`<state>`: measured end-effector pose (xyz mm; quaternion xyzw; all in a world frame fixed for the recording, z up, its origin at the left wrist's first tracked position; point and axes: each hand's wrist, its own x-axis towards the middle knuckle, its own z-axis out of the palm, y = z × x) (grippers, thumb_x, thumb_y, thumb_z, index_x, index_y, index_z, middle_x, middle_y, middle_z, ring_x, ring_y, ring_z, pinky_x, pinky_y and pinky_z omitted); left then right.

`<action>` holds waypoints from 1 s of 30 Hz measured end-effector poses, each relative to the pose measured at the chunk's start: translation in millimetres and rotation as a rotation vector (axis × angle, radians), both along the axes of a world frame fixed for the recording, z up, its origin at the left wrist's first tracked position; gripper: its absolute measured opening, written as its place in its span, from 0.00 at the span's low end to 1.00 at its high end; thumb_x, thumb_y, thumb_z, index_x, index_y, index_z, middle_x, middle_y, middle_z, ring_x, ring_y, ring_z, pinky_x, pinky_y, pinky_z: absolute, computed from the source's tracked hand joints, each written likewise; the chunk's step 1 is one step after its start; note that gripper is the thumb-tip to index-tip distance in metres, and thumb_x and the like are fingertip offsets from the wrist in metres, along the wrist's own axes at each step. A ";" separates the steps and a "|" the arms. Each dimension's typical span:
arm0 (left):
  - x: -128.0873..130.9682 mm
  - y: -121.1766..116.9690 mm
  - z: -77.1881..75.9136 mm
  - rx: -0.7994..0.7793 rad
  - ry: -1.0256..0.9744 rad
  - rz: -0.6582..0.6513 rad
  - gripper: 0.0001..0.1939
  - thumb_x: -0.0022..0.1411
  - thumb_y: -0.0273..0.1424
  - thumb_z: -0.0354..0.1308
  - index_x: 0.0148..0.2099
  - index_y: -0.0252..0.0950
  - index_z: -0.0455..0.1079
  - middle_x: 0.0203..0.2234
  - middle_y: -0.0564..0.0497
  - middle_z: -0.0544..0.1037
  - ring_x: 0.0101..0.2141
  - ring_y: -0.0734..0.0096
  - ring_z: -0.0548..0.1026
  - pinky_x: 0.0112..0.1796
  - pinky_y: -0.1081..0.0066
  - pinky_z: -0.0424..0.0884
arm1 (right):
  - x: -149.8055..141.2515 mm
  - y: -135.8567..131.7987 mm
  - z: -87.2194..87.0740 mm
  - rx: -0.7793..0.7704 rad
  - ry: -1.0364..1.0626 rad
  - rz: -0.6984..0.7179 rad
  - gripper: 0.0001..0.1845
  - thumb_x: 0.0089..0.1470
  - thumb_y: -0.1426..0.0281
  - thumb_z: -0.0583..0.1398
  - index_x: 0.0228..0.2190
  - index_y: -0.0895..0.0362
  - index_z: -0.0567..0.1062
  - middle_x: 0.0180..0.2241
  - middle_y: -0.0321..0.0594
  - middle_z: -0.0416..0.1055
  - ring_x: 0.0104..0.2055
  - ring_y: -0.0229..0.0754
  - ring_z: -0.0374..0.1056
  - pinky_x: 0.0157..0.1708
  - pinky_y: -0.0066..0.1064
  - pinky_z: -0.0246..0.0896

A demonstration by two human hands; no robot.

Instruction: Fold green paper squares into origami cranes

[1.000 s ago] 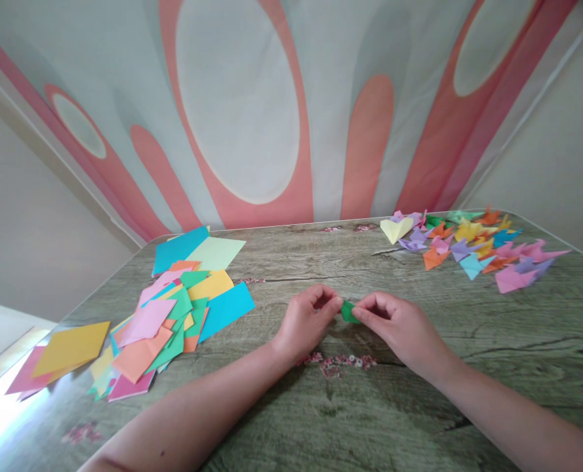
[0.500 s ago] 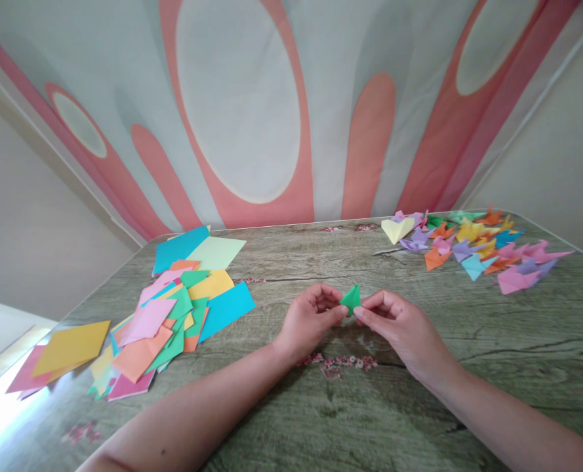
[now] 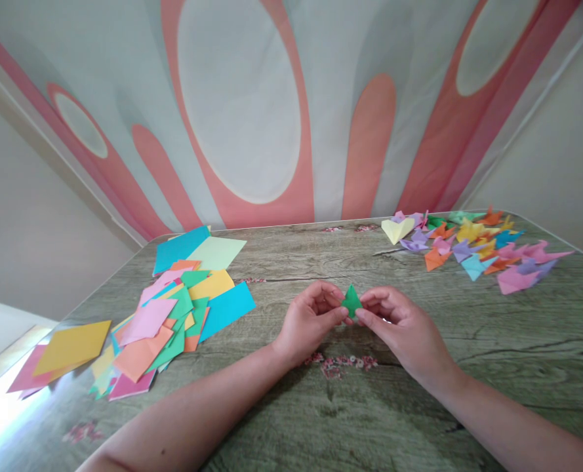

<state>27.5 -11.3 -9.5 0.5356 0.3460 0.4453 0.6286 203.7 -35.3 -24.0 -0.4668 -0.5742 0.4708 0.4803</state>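
Woodgrain tabletop (image 3: 291, 255) lies beneath small, pointed, folded green paper (image 3: 351, 302).

Thumbs cover the lower corners of the green paper (image 3: 351, 303), its creases too small to read! Some fingertips of the left hand (image 3: 308, 322) and right hand (image 3: 405, 328) slip from sight. The bottom edge clips the left forearm (image 3: 197, 413) and the near side of the bench (image 3: 296, 255); overlapping sheets (image 3: 148, 321) half-bury each other, and the farthest folded figures (image 3: 468, 231) blur together!

The green folded piece (image 3: 351, 303) is matt paper, the loose sheets (image 3: 228, 311) smooth paper, the worktop (image 3: 291, 259) wood-grained (possibly a printed covering, glossy towards the left).
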 end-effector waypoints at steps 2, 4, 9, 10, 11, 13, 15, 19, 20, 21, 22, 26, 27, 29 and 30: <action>-0.4 0.2 -0.3 -0.008 -0.004 -0.003 0.15 0.53 0.31 0.67 0.38 0.35 0.64 0.26 0.54 0.75 0.28 0.71 0.77 0.34 0.71 0.71 | 0.9 -0.6 0.0 0.008 -0.028 -0.016 0.09 0.55 0.64 0.62 0.36 0.53 0.70 0.30 0.36 0.76 0.33 0.42 0.73 0.36 0.33 0.66; -0.7 0.2 -0.1 -0.014 -0.014 -0.007 0.15 0.53 0.32 0.67 0.38 0.34 0.65 0.26 0.54 0.75 0.28 0.71 0.77 0.33 0.71 0.71 | 1.6 -0.9 0.2 0.017 -0.059 -0.026 0.07 0.55 0.64 0.62 0.35 0.53 0.71 0.28 0.34 0.75 0.32 0.41 0.72 0.35 0.32 0.65; -1.0 -1.0 5.2 -0.025 0.055 0.004 0.13 0.52 0.35 0.68 0.34 0.33 0.70 0.26 0.53 0.75 0.27 0.71 0.77 0.33 0.71 0.72 | 3.1 -1.2 0.9 0.018 -0.083 0.028 0.05 0.55 0.65 0.62 0.34 0.53 0.72 0.28 0.34 0.74 0.32 0.41 0.72 0.34 0.31 0.64; -1.1 -1.4 6.8 -0.014 0.076 0.006 0.12 0.52 0.35 0.67 0.33 0.32 0.71 0.25 0.52 0.75 0.27 0.71 0.76 0.33 0.71 0.72 | 3.3 -1.2 1.0 0.022 -0.085 0.039 0.05 0.55 0.65 0.61 0.34 0.53 0.72 0.29 0.34 0.74 0.32 0.41 0.72 0.34 0.31 0.64; -1.4 -1.7 8.2 0.001 0.094 0.007 0.12 0.52 0.36 0.67 0.32 0.32 0.72 0.25 0.52 0.75 0.27 0.72 0.76 0.34 0.71 0.72 | 3.5 -1.2 1.0 0.028 -0.087 0.047 0.05 0.55 0.65 0.61 0.34 0.53 0.73 0.29 0.34 0.74 0.32 0.41 0.71 0.34 0.30 0.64; -2.7 -1.9 10.6 0.033 0.110 0.012 0.11 0.52 0.35 0.67 0.31 0.32 0.74 0.25 0.51 0.74 0.28 0.72 0.75 0.34 0.71 0.73 | 3.9 -1.1 0.9 0.047 -0.089 0.048 0.04 0.55 0.66 0.61 0.33 0.53 0.73 0.30 0.34 0.73 0.32 0.40 0.71 0.34 0.30 0.64; -4.9 -1.5 11.9 0.043 0.120 0.003 0.09 0.53 0.33 0.66 0.32 0.32 0.76 0.27 0.52 0.74 0.29 0.72 0.76 0.36 0.71 0.73 | 4.2 -1.0 1.0 0.051 -0.092 0.048 0.04 0.55 0.67 0.61 0.33 0.53 0.74 0.30 0.34 0.73 0.32 0.39 0.70 0.33 0.29 0.64; -7.7 -0.3 12.0 0.009 0.169 -0.038 0.08 0.57 0.32 0.63 0.35 0.31 0.76 0.29 0.50 0.76 0.31 0.71 0.76 0.39 0.69 0.72 | 4.3 -1.1 4.0 0.026 -0.138 0.046 0.04 0.55 0.67 0.60 0.34 0.53 0.75 0.30 0.34 0.74 0.32 0.39 0.69 0.33 0.29 0.63; -7.3 -0.3 11.6 0.000 0.186 -0.020 0.09 0.56 0.33 0.63 0.34 0.31 0.76 0.28 0.50 0.77 0.30 0.71 0.76 0.38 0.70 0.72 | 4.4 -1.3 5.5 0.039 -0.159 0.044 0.05 0.55 0.67 0.59 0.34 0.53 0.75 0.31 0.35 0.74 0.33 0.40 0.70 0.34 0.30 0.64; -6.4 -0.4 11.2 -0.011 0.201 0.008 0.10 0.55 0.34 0.64 0.33 0.31 0.75 0.28 0.50 0.77 0.29 0.72 0.75 0.37 0.71 0.72 | 4.4 -1.6 7.0 0.062 -0.178 0.043 0.05 0.56 0.67 0.59 0.34 0.53 0.76 0.33 0.36 0.75 0.35 0.41 0.71 0.37 0.31 0.64; -5.1 -0.6 10.6 -0.023 0.211 0.035 0.10 0.54 0.35 0.65 0.33 0.31 0.75 0.27 0.50 0.77 0.29 0.73 0.74 0.36 0.71 0.71 | 4.3 -1.8 8.2 0.086 -0.193 0.047 0.06 0.56 0.67 0.58 0.34 0.53 0.76 0.35 0.37 0.76 0.38 0.43 0.71 0.40 0.32 0.64; -0.5 -1.7 7.9 -0.058 0.197 0.070 0.10 0.50 0.32 0.67 0.32 0.32 0.73 0.27 0.52 0.76 0.28 0.75 0.73 0.34 0.73 0.70 | 2.8 -1.5 6.9 0.074 -0.178 0.045 0.08 0.57 0.64 0.58 0.35 0.53 0.75 0.36 0.39 0.76 0.39 0.44 0.71 0.41 0.33 0.65; -0.1 -1.9 7.2 -0.053 0.191 0.073 0.10 0.50 0.31 0.67 0.32 0.32 0.72 0.27 0.52 0.76 0.28 0.75 0.73 0.34 0.73 0.70 | 2.2 -0.8 5.0 0.050 -0.151 0.023 0.09 0.57 0.63 0.59 0.37 0.53 0.73 0.35 0.39 0.75 0.37 0.43 0.71 0.39 0.33 0.66; 0.0 -1.7 5.8 -0.029 0.183 0.078 0.10 0.50 0.30 0.67 0.33 0.32 0.70 0.26 0.53 0.75 0.28 0.76 0.73 0.34 0.75 0.69 | 1.1 1.3 0.6 0.010 -0.087 -0.014 0.12 0.55 0.61 0.61 0.39 0.53 0.71 0.35 0.39 0.75 0.36 0.42 0.72 0.37 0.32 0.66; -0.3 -1.5 5.1 -0.015 0.178 0.076 0.10 0.50 0.29 0.67 0.33 0.32 0.70 0.27 0.53 0.75 0.29 0.76 0.73 0.35 0.75 0.69 | 0.8 2.4 -1.1 -0.007 -0.075 -0.010 0.12 0.54 0.61 0.61 0.39 0.53 0.70 0.35 0.38 0.75 0.36 0.42 0.72 0.37 0.32 0.67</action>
